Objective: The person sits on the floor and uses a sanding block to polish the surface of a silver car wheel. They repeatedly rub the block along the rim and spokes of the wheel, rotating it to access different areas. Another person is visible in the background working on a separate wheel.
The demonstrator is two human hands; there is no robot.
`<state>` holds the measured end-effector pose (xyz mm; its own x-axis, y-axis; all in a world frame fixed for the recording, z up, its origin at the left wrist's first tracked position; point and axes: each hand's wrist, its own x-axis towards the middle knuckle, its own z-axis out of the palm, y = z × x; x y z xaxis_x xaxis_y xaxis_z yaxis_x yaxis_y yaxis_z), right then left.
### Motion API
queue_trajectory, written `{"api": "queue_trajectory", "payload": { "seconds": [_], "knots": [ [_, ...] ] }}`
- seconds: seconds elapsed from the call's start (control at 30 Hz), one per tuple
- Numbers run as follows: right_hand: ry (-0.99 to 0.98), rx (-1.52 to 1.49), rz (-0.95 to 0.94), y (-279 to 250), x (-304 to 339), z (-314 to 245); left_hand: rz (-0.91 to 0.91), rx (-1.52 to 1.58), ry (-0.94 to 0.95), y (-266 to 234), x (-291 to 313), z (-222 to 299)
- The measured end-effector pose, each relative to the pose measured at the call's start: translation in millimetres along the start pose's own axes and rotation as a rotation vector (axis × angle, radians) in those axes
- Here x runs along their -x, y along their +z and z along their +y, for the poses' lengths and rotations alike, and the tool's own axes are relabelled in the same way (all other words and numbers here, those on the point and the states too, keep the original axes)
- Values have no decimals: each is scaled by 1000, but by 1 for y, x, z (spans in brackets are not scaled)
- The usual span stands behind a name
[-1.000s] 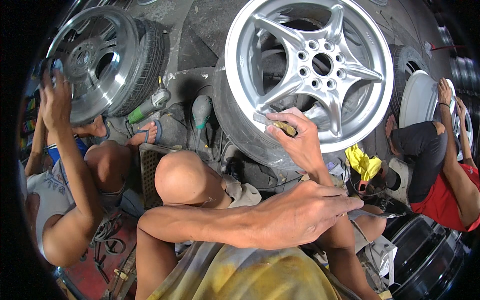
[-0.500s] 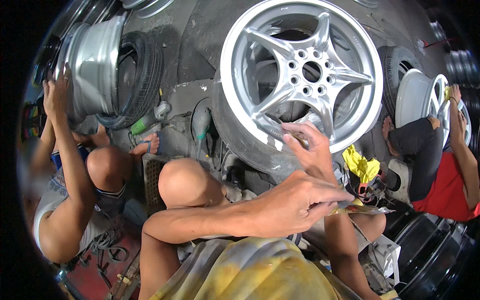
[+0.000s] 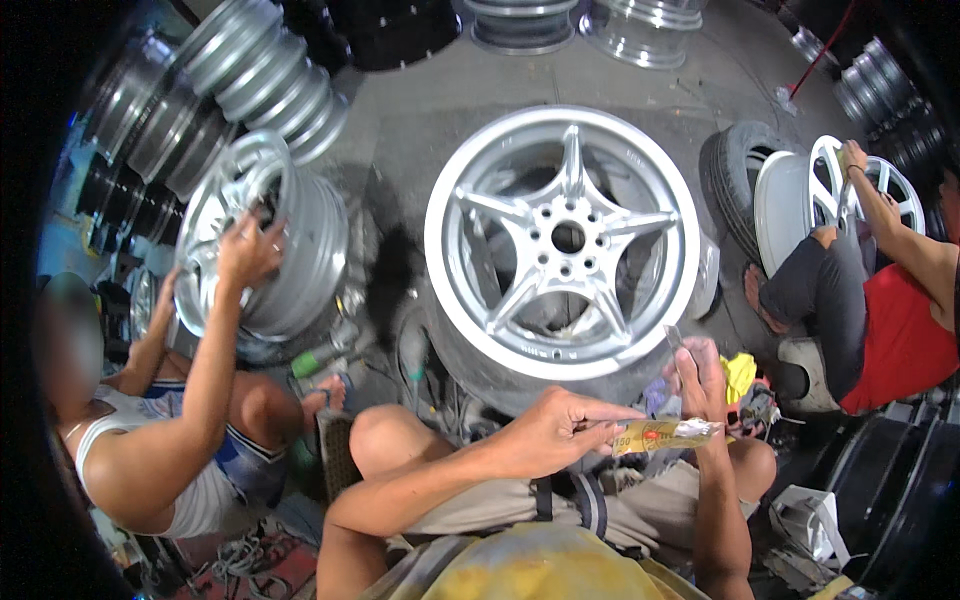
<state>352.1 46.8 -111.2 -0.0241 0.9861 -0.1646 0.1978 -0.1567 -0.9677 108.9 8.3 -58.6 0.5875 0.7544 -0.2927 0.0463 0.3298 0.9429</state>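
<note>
At far left, a co-worker's hand (image 3: pixel 250 250) is on a silver wheel (image 3: pixel 318 265) that stands tilted. A green-bodied power tool (image 3: pixel 318 362) lies on the floor nearby. Next, the person's left hand (image 3: pixel 555 430) pinches thumb and fingers on one end of a yellowish printed strip (image 3: pixel 640 440) (sandpaper, by the look of it) with a white smear (image 3: pixel 697 428) at its far end. It should be light and bendy, best held by that clean end, as the smear may be slick. Beyond it, the five-spoke alloy wheel (image 3: pixel 572 185) lies face up on a tyre (image 3: pixel 450 335), and neither hand touches it; it is likely heavy, rigid and smooth, best lifted two-handed by opposite sides of the rim. The right hand (image 3: pixel 705 380) is closed on a flat grey blade (image 3: pixel 672 338), probably thin and stiff, best gripped low. Yellow crumpled material (image 3: pixel 738 378) lies just beside; farther right sits a co-worker in red (image 3: pixel 905 335).
</note>
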Motion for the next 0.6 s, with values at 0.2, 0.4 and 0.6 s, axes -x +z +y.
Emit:
{"api": "queue_trajectory", "payload": {
  "seconds": [0.2,0.4,0.6],
  "knots": [
    [-117,-35,51,-10,3,1,106,291,-28,-5,-11,-2],
    [-103,-63,113,-39,5,-12,561,253,153,-86,-30,44],
    [-65,-39,208,-80,0,-4,898,454,607,-198,-24,70]
  ]
}}
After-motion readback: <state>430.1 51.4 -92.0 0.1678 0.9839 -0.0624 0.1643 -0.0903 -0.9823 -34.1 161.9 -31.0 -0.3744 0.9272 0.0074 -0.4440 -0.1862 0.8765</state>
